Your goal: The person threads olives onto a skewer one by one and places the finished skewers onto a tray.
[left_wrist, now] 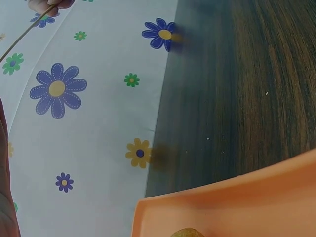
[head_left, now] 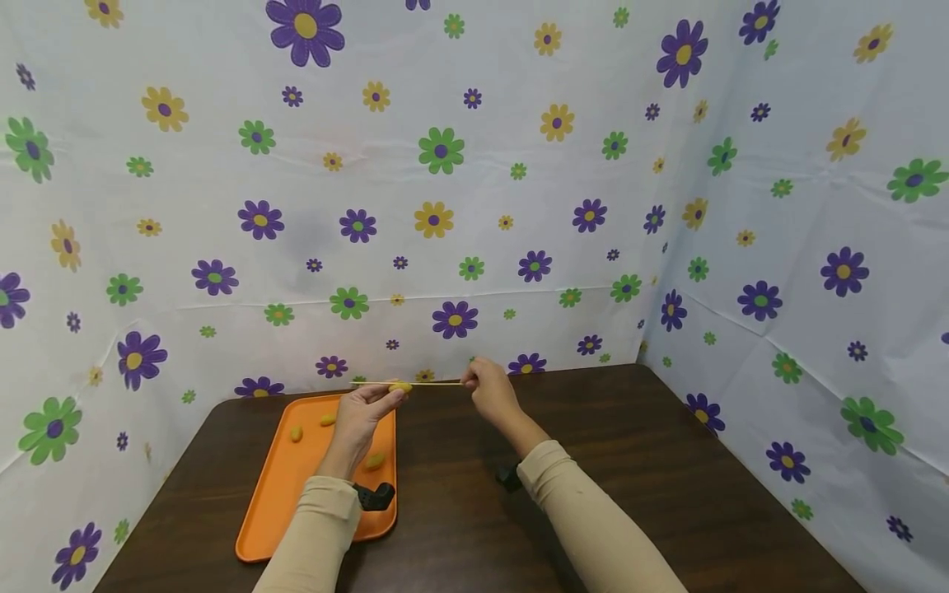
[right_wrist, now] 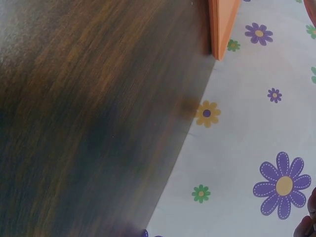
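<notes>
In the head view, a thin pale wooden skewer [head_left: 437,383] stretches level between the two hands, above the far part of the table. My left hand [head_left: 359,422] pinches a small yellow oval piece [head_left: 401,386] between thumb and fingers, and the skewer runs along at that piece, its left end reaching past the fingers. At the skewer's right end, my right hand [head_left: 493,397] grips it with curled fingers. The left wrist view catches the skewer [left_wrist: 24,34] too, with the right hand's fingers [left_wrist: 49,6] at its end. Only fingertips [right_wrist: 306,224] show in the right wrist view.
Beneath the left arm lies an orange tray [head_left: 270,502] with several yellow oval pieces, among them one near its right edge [head_left: 374,461]. The dark wooden table [head_left: 460,511] meets a flower-print sheet [head_left: 504,165] at the back and right.
</notes>
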A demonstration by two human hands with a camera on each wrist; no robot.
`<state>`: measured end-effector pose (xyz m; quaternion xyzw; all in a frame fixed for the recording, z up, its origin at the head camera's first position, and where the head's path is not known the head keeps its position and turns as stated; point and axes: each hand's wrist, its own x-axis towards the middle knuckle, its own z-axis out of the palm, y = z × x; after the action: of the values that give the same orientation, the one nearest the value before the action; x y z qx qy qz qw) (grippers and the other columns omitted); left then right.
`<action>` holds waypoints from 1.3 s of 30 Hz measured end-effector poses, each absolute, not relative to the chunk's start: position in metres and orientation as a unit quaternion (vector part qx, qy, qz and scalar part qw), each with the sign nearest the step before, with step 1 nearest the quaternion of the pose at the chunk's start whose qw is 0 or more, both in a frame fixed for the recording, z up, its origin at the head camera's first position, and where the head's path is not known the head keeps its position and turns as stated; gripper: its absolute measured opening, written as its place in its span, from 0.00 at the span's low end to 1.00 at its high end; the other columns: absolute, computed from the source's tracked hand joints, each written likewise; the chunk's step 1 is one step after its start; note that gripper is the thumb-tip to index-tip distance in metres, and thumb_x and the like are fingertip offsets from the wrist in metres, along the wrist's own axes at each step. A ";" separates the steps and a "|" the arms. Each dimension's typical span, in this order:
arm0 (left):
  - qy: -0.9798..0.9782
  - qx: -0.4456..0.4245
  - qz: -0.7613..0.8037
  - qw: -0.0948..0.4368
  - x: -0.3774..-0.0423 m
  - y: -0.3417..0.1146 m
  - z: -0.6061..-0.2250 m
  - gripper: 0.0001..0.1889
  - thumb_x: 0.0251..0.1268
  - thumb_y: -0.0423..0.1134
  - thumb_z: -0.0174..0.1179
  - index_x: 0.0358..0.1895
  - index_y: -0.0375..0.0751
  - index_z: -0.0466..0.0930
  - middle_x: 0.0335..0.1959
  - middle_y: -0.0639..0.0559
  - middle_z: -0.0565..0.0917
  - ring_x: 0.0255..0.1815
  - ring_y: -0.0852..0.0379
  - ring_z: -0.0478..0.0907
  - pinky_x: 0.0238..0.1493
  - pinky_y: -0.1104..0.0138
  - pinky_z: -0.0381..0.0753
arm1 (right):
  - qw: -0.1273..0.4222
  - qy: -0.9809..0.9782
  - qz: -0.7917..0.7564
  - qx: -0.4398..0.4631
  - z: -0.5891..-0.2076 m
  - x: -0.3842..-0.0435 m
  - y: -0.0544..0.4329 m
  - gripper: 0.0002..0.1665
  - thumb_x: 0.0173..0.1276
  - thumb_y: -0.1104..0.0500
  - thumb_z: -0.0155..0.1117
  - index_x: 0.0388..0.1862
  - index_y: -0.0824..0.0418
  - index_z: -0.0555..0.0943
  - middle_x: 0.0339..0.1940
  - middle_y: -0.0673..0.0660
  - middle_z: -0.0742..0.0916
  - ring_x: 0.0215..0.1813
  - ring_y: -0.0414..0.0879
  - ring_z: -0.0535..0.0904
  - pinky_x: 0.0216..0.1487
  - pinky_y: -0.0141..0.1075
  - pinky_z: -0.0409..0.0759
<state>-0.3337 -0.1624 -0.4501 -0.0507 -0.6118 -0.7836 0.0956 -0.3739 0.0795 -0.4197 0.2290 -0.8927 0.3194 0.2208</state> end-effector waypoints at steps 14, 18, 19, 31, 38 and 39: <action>-0.612 -0.053 -0.782 0.108 -0.329 -0.162 -0.451 0.16 0.65 0.30 0.68 0.53 0.26 0.84 0.40 0.52 0.89 0.40 0.56 0.89 0.52 0.67 0.84 | 0.218 -0.888 0.324 0.243 -0.419 -0.369 0.073 0.17 0.55 0.84 0.62 0.29 0.64 0.84 0.31 0.53 0.84 0.37 0.47 0.81 0.41 0.39 0.83; -0.608 -0.049 -0.787 0.093 -0.329 -0.160 -0.458 0.16 0.66 0.30 0.68 0.54 0.26 0.83 0.39 0.53 0.89 0.40 0.56 0.89 0.53 0.67 0.83 | 0.210 -0.898 0.311 0.229 -0.423 -0.367 0.074 0.18 0.55 0.83 0.63 0.28 0.61 0.83 0.31 0.52 0.83 0.37 0.47 0.81 0.40 0.37 0.82; -0.609 -0.046 -0.787 0.091 -0.328 -0.159 -0.460 0.16 0.66 0.30 0.68 0.54 0.26 0.84 0.39 0.53 0.90 0.40 0.56 0.89 0.53 0.67 0.83 | 0.208 -0.900 0.310 0.227 -0.424 -0.367 0.074 0.18 0.55 0.83 0.63 0.28 0.61 0.83 0.31 0.52 0.83 0.37 0.47 0.81 0.40 0.37 0.82; -0.633 -0.035 -0.768 0.088 -0.332 -0.152 -0.458 0.18 0.65 0.33 0.70 0.55 0.26 0.84 0.40 0.50 0.90 0.42 0.55 0.88 0.53 0.69 0.83 | 0.226 -0.894 0.305 0.236 -0.423 -0.367 0.078 0.17 0.55 0.82 0.63 0.28 0.62 0.83 0.30 0.53 0.83 0.37 0.51 0.81 0.40 0.40 0.82; -0.634 -0.036 -0.768 0.085 -0.333 -0.147 -0.453 0.17 0.64 0.32 0.70 0.54 0.27 0.84 0.40 0.50 0.90 0.41 0.55 0.89 0.52 0.70 0.83 | 0.228 -0.893 0.303 0.244 -0.421 -0.369 0.077 0.16 0.56 0.82 0.62 0.28 0.63 0.84 0.30 0.53 0.83 0.37 0.49 0.81 0.41 0.39 0.82; -0.637 -0.037 -0.765 0.085 -0.333 -0.147 -0.452 0.18 0.64 0.32 0.70 0.54 0.27 0.84 0.40 0.50 0.90 0.41 0.56 0.89 0.52 0.70 0.83 | 0.227 -0.893 0.302 0.243 -0.420 -0.369 0.077 0.16 0.56 0.82 0.62 0.29 0.63 0.84 0.30 0.53 0.83 0.36 0.48 0.81 0.41 0.39 0.82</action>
<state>-0.3332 -0.1469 -0.4519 -0.0370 -0.6371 -0.7652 0.0855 -0.3689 0.0770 -0.4204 0.2427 -0.8933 0.3024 0.2274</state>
